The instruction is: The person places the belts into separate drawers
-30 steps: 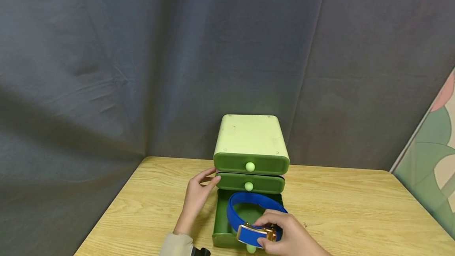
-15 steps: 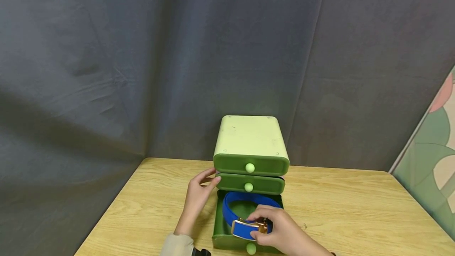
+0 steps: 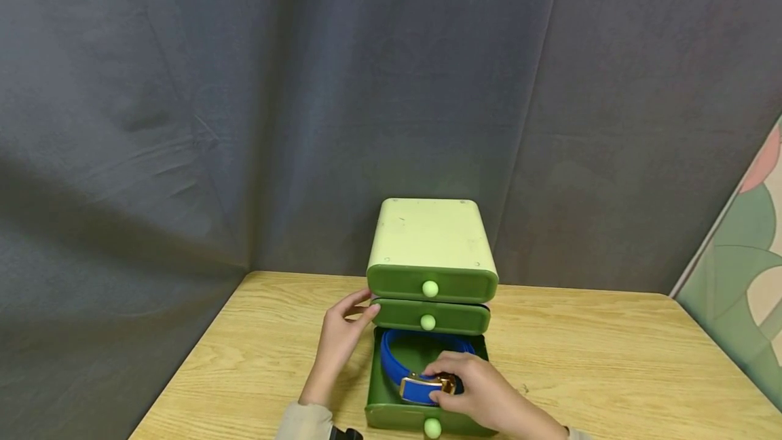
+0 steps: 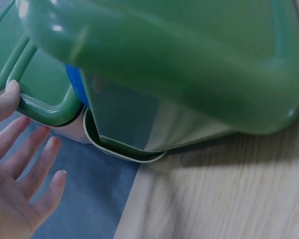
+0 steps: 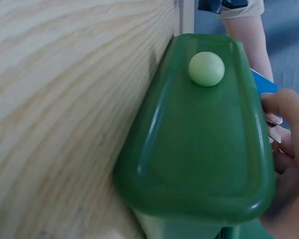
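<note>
A coiled blue belt (image 3: 392, 362) with a gold-edged buckle (image 3: 420, 391) lies within the pulled-out bottom drawer (image 3: 394, 417) of a small green cabinet (image 3: 434, 233). My right hand (image 3: 476, 386) pinches the belt at its buckle between thumb and fingers, and the hand covers part of the coil. In the right wrist view the drawer front hides most of the belt. My left hand (image 3: 339, 337) touches the cabinet's left side, its thumb at the edge of the middle drawer (image 3: 391, 314). In the left wrist view its fingers (image 4: 37, 172) are spread and hold nothing.
The cabinet stands on a wood-grain table (image 3: 586, 358). Its top drawer (image 3: 397, 280) is closed; the middle one sits just below it. A grey curtain (image 3: 391, 87) hangs behind, and a patterned panel (image 3: 745, 257) stands at the right.
My right hand has moved the belt slightly left and lowered it into the bottom drawer. My left hand has stayed in place beside the cabinet.
</note>
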`<state>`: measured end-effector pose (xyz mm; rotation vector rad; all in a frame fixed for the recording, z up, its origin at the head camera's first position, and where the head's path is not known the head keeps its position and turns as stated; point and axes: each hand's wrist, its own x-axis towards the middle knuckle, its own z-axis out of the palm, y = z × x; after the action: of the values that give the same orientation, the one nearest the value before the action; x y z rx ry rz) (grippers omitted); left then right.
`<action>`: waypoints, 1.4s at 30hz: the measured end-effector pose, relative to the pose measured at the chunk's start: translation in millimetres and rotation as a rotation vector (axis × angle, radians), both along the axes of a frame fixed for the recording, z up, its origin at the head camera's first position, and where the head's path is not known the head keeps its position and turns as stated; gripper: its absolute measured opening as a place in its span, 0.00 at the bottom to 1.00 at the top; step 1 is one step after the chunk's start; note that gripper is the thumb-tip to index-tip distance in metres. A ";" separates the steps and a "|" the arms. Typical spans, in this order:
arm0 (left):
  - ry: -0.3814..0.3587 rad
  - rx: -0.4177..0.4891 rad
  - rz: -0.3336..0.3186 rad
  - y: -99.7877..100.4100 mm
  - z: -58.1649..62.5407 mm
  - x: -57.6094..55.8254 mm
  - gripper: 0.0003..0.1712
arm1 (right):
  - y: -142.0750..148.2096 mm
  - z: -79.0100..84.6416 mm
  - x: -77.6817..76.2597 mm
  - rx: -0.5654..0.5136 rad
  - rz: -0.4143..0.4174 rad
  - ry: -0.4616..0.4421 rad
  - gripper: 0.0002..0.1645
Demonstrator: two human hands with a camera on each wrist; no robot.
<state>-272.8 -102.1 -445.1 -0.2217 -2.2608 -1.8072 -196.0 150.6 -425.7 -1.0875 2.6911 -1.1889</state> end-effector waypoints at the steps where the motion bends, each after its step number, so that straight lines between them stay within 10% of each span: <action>1: 0.000 -0.001 0.000 -0.1 0.0 0.1 0.25 | 0.5 -1.6 -1.2 0.016 -0.002 0.018 0.10; 27: 0.002 0.004 0.002 0.5 -1.9 -1.2 0.25 | 3.5 -17.8 -23.2 0.063 0.041 -0.194 0.14; 42: 0.001 0.009 -0.004 -0.4 -2.4 -0.6 0.25 | 14.4 4.7 3.2 -0.142 -0.037 -0.217 0.13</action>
<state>-273.4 -102.5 -447.5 -0.2255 -2.2521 -1.8182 -192.8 164.9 -420.9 -0.8672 2.5062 -1.4312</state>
